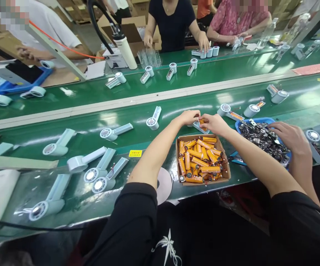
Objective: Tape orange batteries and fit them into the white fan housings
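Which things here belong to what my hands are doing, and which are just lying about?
Likely in use:
- pale-blue housing and orange cylinder, at left hand and right hand
- cardboard box of more orange cylinders

Probably just lying about:
- yellow card
- pale disc

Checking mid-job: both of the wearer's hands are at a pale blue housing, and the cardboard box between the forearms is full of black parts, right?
Not quite: the head view shows the cardboard box holding orange cylinders. The left hand and right hand are indeed at a pale blue housing.
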Available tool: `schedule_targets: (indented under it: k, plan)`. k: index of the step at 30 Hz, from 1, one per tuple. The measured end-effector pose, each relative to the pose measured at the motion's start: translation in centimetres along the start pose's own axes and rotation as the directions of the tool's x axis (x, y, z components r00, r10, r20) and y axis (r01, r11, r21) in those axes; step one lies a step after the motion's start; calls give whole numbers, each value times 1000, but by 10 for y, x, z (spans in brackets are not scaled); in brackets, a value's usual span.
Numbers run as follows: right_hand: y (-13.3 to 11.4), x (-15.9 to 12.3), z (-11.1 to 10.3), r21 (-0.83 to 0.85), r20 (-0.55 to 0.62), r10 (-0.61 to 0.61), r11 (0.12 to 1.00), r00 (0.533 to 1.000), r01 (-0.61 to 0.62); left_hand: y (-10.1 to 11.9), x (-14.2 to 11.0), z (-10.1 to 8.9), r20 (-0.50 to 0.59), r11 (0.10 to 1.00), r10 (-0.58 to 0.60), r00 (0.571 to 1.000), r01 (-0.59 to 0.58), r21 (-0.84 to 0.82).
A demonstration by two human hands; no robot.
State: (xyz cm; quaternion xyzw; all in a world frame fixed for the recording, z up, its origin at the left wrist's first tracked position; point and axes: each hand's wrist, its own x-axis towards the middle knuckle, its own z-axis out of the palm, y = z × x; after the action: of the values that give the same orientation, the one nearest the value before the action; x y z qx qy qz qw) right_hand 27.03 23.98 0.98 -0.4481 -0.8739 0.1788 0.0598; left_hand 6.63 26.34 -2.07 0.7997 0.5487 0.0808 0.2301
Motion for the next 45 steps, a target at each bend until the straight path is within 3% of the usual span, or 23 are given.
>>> schedule_targets:
  k: [5,12,15,17,19,21,23,26,29,31,35,38,40,42,44,45]
  plan:
    - [-9,3,-3,-342,175,34,939,984,28,3,6,4,-33,999,-36,999,35,-40]
    - [-19,23,-9,-418,332,80,906,940,71,27,4,1,-72,994,-112,991,111,-18]
    - [-13,22,-27,-368,294,10,924,956,104,37,-4,-8,-131,977,-213,968,214,-6]
    - [-5,9,-41,-278,183,-64,954,981,114,38,-23,-15,-183,964,-263,947,266,-7]
    - [6,-16,-50,-162,52,-106,980,993,113,36,-61,-17,-237,961,-271,933,278,-3]
    - [15,-53,-54,-46,-47,-100,994,994,97,33,-123,-9,-289,971,-223,931,239,21]
    - [20,-98,-50,70,-124,-77,994,989,86,31,-204,12,-309,987,-112,944,142,74]
    - [15,-167,-30,260,-230,-68,957,971,129,29,-333,59,-189,985,59,980,-27,168]
    - [-8,-211,-5,447,-276,-123,862,953,241,27,-426,102,-181,950,-19,983,74,303]
    - [-32,-220,9,547,-247,-193,781,950,301,27,-452,117,-227,929,-97,969,170,329]
    - [-88,-203,27,591,-147,-331,726,932,351,28,-445,110,-280,909,-230,932,309,279]
    - [-124,-188,35,603,26,-282,770,959,210,37,-427,93,-404,904,-235,884,351,243]
    - [-142,-187,42,651,182,-255,755,950,77,51,-417,87,-578,915,-146,803,332,230]
    - [-157,-192,51,715,299,-329,699,896,18,64,-411,85,-692,934,-53,720,281,221]
    - [-170,-199,61,734,379,-469,677,798,49,65,-407,88,-745,947,-42,666,264,183]
    - [-174,-203,66,701,421,-522,707,742,100,60,-405,91,-763,951,-78,642,278,137]
